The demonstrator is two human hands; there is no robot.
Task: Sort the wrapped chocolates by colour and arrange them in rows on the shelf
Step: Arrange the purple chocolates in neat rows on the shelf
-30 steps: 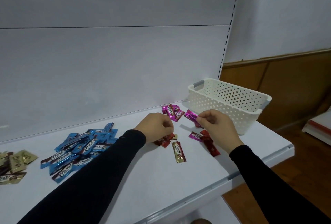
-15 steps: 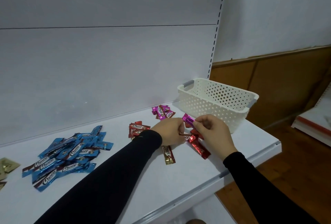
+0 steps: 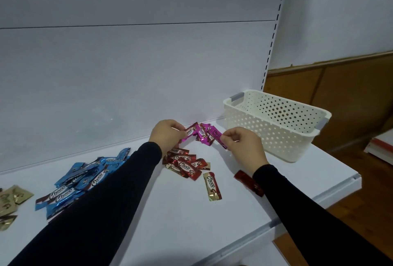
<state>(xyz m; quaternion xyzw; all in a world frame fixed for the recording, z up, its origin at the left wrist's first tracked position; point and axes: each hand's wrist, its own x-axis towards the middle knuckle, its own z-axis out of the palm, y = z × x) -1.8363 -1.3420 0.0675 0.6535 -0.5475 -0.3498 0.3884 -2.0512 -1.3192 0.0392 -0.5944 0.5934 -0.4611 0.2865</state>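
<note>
I now see each hand pinching 1 pink chocolate, left [image 3: 168,132] and right [image 3: 242,144], over the pink pile [image 3: 203,132] at the shelf [image 3: 180,219] back, so pinks are gathering.

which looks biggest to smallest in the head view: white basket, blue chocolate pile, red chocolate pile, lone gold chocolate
1. white basket
2. blue chocolate pile, partly hidden by the left sleeve
3. red chocolate pile
4. lone gold chocolate

The basket and the blue pile look close in spread, so their order is unsure.
</note>
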